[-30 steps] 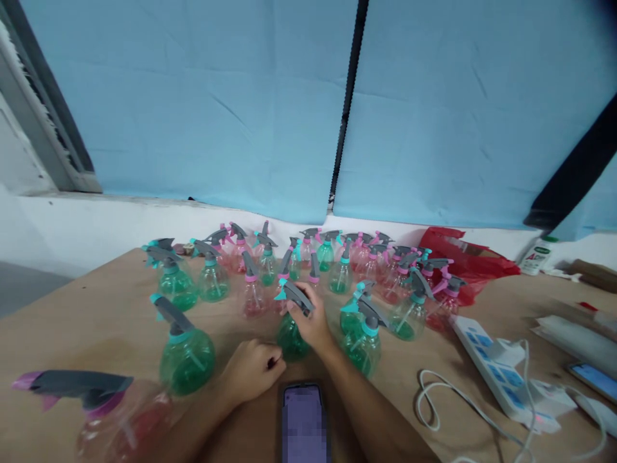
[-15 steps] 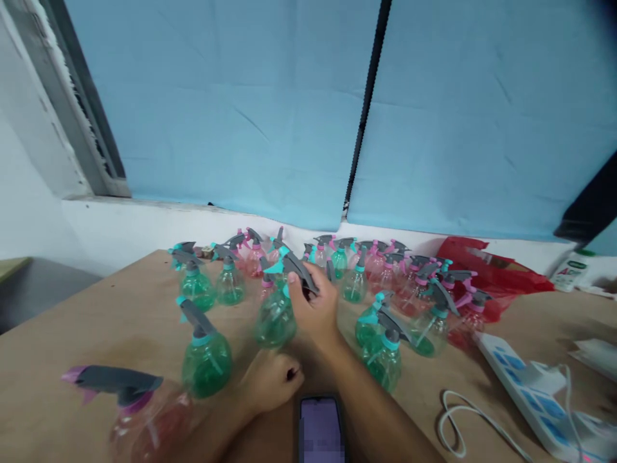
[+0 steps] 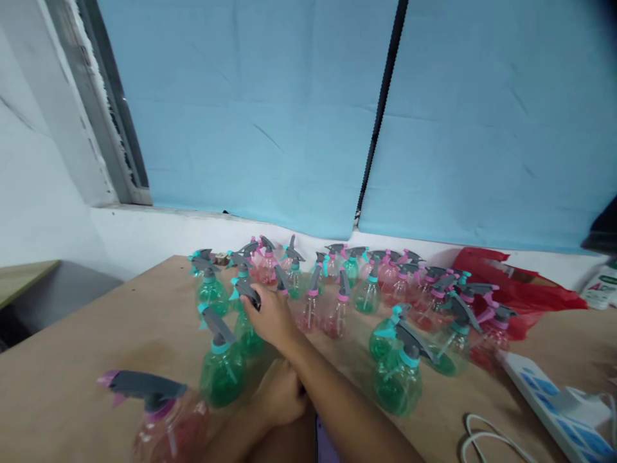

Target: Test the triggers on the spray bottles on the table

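My right hand is closed around the grey-and-turquoise spray head of a green spray bottle. That bottle is upright, just behind another green spray bottle; whether its base touches the table cannot be told. My left hand is a closed fist low in front, partly covered by my right forearm, with nothing visible in it. To the right of my right hand stand two pink spray bottles with grey heads. A pink spray bottle with a grey-and-pink head is nearest at the left.
Several more green and pink spray bottles stand along the back and right of the wooden table. A red plastic bag, a white power strip and a white cable lie at the right. A phone is partly hidden by my arm.
My right hand has carried the green spray bottle leftward, in among the other green ones. Two pink bottles that it hid now show. The view has turned slightly left; my left fist stays low.
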### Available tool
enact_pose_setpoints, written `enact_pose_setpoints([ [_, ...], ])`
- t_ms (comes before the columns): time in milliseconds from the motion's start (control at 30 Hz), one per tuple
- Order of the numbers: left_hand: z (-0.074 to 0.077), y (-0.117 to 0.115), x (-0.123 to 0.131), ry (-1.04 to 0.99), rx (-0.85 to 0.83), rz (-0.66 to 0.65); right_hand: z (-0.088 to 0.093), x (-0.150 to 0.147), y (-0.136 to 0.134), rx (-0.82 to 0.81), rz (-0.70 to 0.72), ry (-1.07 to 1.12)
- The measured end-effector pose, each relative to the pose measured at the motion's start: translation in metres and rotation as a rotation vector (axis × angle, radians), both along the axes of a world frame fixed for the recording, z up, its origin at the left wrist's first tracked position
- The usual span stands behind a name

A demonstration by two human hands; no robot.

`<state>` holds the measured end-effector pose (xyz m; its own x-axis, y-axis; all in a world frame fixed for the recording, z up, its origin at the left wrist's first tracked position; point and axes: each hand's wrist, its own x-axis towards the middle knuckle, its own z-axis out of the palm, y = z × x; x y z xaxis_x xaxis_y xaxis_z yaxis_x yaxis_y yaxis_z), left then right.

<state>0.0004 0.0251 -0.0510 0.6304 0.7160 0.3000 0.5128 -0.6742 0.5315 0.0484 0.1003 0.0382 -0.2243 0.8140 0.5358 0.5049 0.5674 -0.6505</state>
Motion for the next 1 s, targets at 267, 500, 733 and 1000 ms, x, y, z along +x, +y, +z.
enact_pose_setpoints([
  [267, 0.008, -0.001, 0.001, 0.066, -0.005, 0.007, 0.007, 0.004, -0.007, 0.06, -0.046, 0.04],
  [500, 0.012, -0.003, 0.004, 0.345, -0.005, 0.105, 0.035, 0.031, 0.0, 0.199, -0.393, 0.016],
  [733, 0.012, -0.002, 0.005, 0.386, 0.078, 0.12, 0.039, 0.041, 0.01, -0.125, -0.395, -0.334],
  [1000, 0.005, 0.0, 0.005, 0.346, 0.081, 0.065, 0.044, 0.069, -0.001, 0.226, -0.361, 0.118],
])
